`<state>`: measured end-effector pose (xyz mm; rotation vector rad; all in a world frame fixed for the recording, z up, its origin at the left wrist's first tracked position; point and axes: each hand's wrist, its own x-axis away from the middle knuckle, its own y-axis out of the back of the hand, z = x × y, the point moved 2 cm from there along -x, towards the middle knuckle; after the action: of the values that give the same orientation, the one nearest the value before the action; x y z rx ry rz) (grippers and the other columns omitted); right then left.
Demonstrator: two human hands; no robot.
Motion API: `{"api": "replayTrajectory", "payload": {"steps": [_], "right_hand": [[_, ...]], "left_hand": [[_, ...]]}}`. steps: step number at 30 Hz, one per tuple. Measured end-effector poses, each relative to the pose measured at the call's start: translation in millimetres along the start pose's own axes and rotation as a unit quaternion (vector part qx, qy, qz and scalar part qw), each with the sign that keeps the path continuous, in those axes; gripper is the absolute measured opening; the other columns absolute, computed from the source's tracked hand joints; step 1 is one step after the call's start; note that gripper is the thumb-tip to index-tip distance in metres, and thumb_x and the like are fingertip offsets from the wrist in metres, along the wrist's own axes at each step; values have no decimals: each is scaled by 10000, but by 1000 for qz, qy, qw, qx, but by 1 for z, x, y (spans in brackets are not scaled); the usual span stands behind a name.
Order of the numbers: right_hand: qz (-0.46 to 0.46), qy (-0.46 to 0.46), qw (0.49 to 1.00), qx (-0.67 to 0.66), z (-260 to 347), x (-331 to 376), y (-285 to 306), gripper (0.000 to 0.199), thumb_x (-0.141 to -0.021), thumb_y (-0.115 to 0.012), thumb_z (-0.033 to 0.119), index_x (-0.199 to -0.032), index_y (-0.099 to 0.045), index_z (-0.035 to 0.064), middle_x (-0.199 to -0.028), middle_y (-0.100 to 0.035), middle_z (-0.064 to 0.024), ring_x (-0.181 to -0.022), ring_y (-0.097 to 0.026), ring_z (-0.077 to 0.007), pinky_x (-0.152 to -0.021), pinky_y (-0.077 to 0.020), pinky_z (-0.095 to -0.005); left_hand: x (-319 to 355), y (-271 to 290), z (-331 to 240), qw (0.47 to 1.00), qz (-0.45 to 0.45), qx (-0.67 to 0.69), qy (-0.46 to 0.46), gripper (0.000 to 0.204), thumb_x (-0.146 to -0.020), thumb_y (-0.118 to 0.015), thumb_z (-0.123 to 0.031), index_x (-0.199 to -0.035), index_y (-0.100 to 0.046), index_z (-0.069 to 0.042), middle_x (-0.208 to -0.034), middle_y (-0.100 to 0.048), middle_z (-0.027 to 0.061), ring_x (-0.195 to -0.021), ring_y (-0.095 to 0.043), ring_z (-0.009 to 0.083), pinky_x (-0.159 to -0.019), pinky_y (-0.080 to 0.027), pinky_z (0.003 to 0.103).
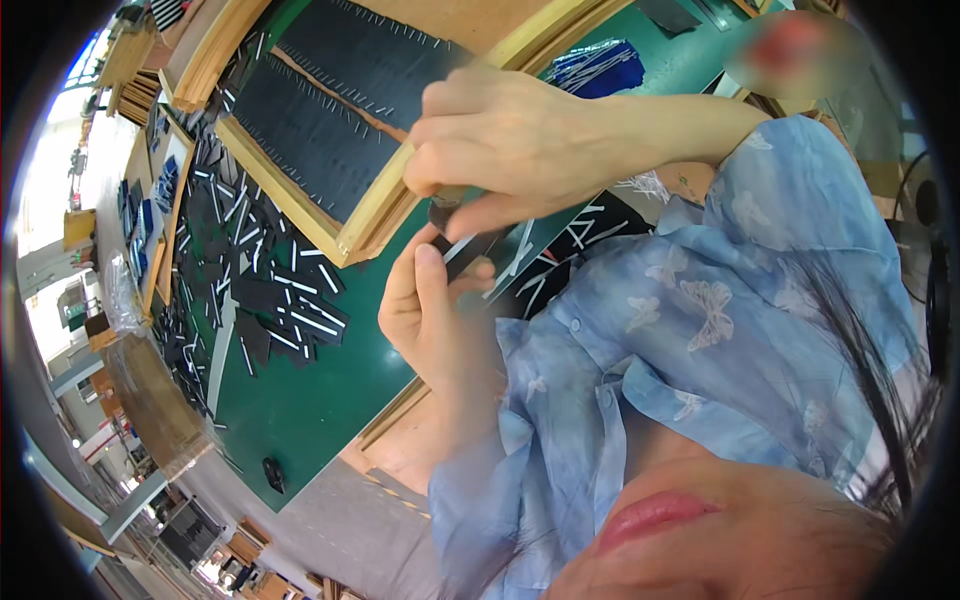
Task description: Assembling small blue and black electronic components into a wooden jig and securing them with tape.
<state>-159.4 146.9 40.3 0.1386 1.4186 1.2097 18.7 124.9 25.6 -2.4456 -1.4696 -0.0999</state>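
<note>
A: Low in the centre, the left hand (425,305) pinches a thin black strip (470,248), thumb pressed along it.

B: And the right hand (500,140)?

A: Just above, its grip closed on the strip's upper end. The strip's long axis slants up to the right between them.

B: Beyond?

A: A wooden frame (375,215), then loose strips (265,290) scattered on the green table (300,410), centre left.

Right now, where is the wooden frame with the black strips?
In the head view, the wooden frame lies upper left of centre on the green table, beside loose black pieces.
</note>
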Motion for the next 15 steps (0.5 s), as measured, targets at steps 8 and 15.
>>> {"api": "replayTrajectory", "payload": {"steps": [8, 15], "right_hand": [[154, 117, 981, -6, 24, 45, -1, 203, -693, -673, 240, -807, -542, 134, -758, -509, -14, -793, -529, -206, -652, -435, -343], [258, -61, 934, -239, -12, 85, -33, 183, -684, -701, 156, -852, -648, 108, -791, -603, -50, -762, -625, -203, -616, -490, -359]], "left_hand": [[-14, 49, 18, 987, -133, -28, -89, 308, -954, -508, -178, -1081, -582, 93, -853, -644, 153, -594, -597, 153, -510, -481, 215], [0, 73, 32, 966, -201, -40, -157, 301, -963, -493, -197, -1102, -537, 66, -834, -626, 144, -635, -593, 158, -563, -480, 225]]}}
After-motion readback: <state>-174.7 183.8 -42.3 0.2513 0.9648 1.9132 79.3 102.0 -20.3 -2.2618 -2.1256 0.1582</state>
